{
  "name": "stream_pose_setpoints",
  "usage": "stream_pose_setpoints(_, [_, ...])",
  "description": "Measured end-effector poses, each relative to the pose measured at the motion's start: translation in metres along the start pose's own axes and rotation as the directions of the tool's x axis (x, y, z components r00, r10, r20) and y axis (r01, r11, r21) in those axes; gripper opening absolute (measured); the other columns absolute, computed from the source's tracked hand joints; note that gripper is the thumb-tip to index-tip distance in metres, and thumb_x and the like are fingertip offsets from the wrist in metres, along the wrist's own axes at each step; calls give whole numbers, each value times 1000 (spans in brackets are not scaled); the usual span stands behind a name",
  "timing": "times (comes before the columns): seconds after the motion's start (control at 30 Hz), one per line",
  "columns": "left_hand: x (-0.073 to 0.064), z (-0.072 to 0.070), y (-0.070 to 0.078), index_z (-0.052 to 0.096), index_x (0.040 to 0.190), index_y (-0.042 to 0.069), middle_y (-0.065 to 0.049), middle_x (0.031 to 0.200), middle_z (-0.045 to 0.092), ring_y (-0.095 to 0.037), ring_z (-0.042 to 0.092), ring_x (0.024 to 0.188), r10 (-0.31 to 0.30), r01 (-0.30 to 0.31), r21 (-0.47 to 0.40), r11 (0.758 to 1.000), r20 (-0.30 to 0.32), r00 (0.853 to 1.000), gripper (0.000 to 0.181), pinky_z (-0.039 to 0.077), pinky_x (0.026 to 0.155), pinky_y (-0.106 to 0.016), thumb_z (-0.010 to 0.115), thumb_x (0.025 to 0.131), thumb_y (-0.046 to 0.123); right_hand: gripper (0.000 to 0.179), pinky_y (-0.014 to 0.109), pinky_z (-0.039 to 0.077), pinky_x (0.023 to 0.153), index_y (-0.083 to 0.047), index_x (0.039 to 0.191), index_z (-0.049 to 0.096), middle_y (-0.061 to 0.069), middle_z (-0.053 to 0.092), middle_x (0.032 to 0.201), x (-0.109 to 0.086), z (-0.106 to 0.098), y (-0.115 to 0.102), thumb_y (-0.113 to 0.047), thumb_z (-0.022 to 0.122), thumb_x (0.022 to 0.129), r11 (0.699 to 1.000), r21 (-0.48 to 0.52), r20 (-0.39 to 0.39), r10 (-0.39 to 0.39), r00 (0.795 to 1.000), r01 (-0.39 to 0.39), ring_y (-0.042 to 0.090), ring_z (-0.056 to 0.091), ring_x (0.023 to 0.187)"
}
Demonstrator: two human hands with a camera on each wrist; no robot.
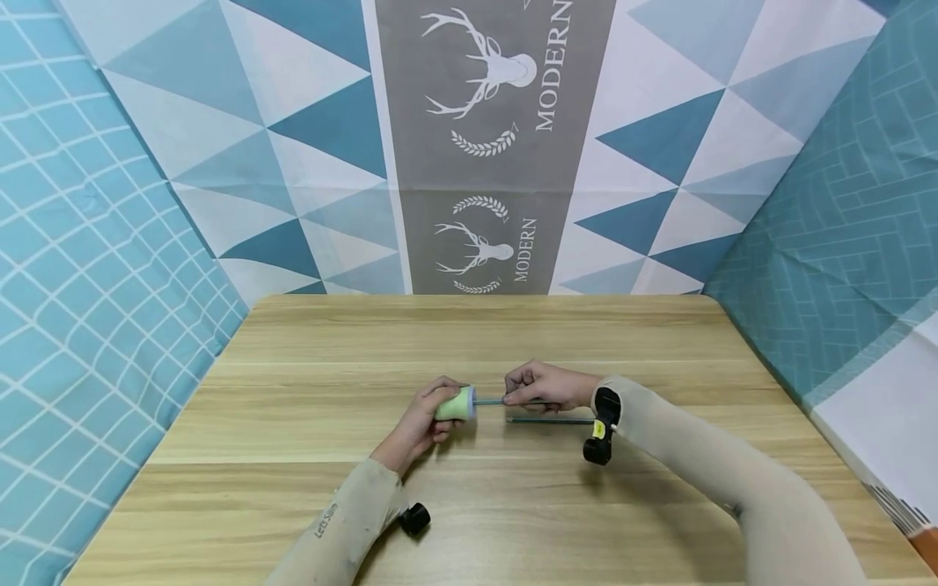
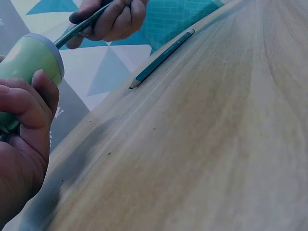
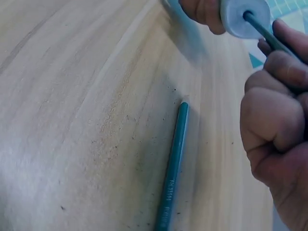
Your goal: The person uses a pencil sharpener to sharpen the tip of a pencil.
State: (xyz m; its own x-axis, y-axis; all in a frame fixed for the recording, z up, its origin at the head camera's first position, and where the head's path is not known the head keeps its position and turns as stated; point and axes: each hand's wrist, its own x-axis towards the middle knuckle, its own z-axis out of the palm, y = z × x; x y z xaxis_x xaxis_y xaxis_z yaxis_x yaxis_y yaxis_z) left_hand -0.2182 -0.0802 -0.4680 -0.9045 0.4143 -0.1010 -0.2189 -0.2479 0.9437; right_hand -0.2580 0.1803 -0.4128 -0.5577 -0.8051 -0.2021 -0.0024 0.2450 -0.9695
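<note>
Green and round, the barrel [image 1: 456,405] sits over the middle of the wooden table [image 1: 557,505] in the head view. We see its pale end point right; its long side runs crossways. The left hand [image 1: 419,419] curls its fingers round it; the right hand [image 1: 550,387] pinches the held pencil [image 1: 488,402]. Triangles cover the back wall [image 1: 315,122].

In the left wrist view, we see the barrel cut off and the loose pencil [image 2: 162,58] lying on the wood.

In the right wrist view, we see the held pencil's end hidden in the barrel's hole [image 3: 248,16]. Dark specks [image 3: 137,125] dot the table.
</note>
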Motion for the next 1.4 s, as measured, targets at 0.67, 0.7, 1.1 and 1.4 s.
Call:
stream_pose_setpoints(0.67, [-1,1,1,68,99,23,-8,73,59,-6,44,46,-6,6,10,1000,-19,1000,14,34,39,-18,53,98,24,22,25,35,43,-1,89,58,-1,47,62,-1,-8,-4,-20,57,101,987,-102,10,124,992,-123,10,39,47])
stream_pose_setpoints(0.7, [-1,1,1,68,99,23,-8,73,59,-6,44,45,-6,6,11,1000,-18,1000,15,34,39,-18,53,98,24,23,26,39,46,-2,92,61,0,51,66,-3,-8,-8,-23,58,101,976,-181,-12,122,992,-122,11,43,50])
stream_pose_setpoints(1.1, [-2,2,1,67,100,22,-8,73,59,-6,43,45,-4,4,10,1000,-11,1000,15,34,39,-18,51,99,23,23,24,47,54,-12,102,68,-4,65,82,-35,20,-21,-33,70,93,325,-946,-161,-431,888,-14,5,53,61])
stream_pose_setpoints(1.4, [-1,2,1,67,99,23,-8,74,59,-6,43,45,-11,11,3,1000,-21,1000,16,34,39,-18,51,99,23,18,23,45,47,-11,91,62,-1,57,76,-26,37,4,-27,64,96,-312,-950,214,-705,676,-25,12,53,58])
